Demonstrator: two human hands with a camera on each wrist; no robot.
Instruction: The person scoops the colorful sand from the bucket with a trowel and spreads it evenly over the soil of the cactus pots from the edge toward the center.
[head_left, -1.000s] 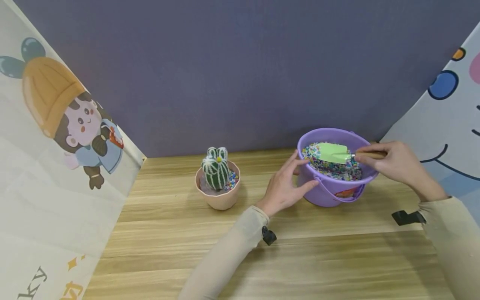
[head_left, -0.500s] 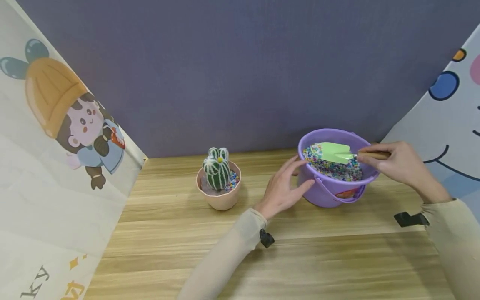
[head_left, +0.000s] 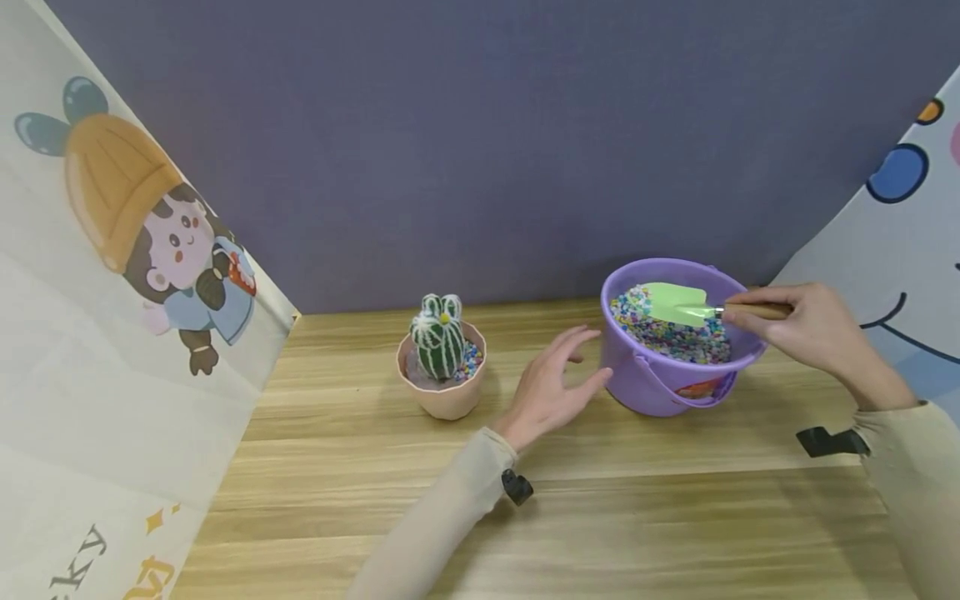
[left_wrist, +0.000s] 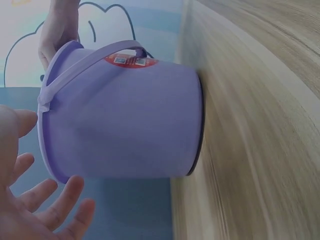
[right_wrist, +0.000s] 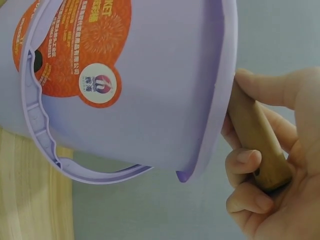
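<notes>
My right hand (head_left: 802, 321) grips the wooden handle (right_wrist: 257, 135) of a small trowel. Its light green blade (head_left: 677, 303) lies over the colourful beads (head_left: 675, 337) inside a purple bucket (left_wrist: 125, 110), with beads heaped at its tip. Left of the bucket, my left hand (head_left: 551, 387) hovers with fingers spread and nothing in them. In the left wrist view a gap shows between those fingers and the bucket wall. A cactus (head_left: 438, 342) stands in a pink pot (head_left: 447, 404) farther left, with some beads at its right side and a greyish filling at its left.
The bucket's handle (right_wrist: 95, 175) hangs down at its front. Beneath everything is a wood-grain tabletop (head_left: 600, 533). A dark grey-blue panel (head_left: 480, 150) closes off the back, and printed panels stand at the left and right.
My left hand has come off the bucket's rim and drawn back a little to the left. The right hand still holds the trowel over the beads, almost unmoved.
</notes>
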